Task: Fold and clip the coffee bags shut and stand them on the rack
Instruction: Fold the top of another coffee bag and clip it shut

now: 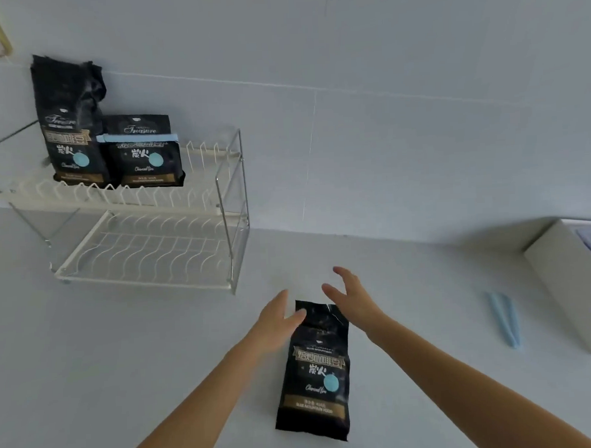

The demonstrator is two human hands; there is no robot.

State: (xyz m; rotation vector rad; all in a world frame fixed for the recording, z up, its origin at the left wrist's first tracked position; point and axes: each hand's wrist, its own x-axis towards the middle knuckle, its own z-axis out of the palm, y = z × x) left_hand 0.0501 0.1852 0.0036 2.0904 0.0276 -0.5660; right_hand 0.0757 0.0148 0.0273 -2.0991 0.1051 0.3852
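Note:
A black coffee bag lies flat on the white counter, its unfolded top pointing away from me. My left hand is open at the bag's top left corner, thumb touching the edge. My right hand hovers open over the top right corner, fingers spread. On the upper shelf of the white wire rack stand two more bags: a tall one with an unfolded, crumpled top and a shorter folded one held by a light blue clip. Another light blue clip lies on the counter to the right.
A white box stands at the right edge against the wall. The rack's lower shelf holds nothing, and the upper shelf has free slots right of the bags. The tiled wall runs behind everything.

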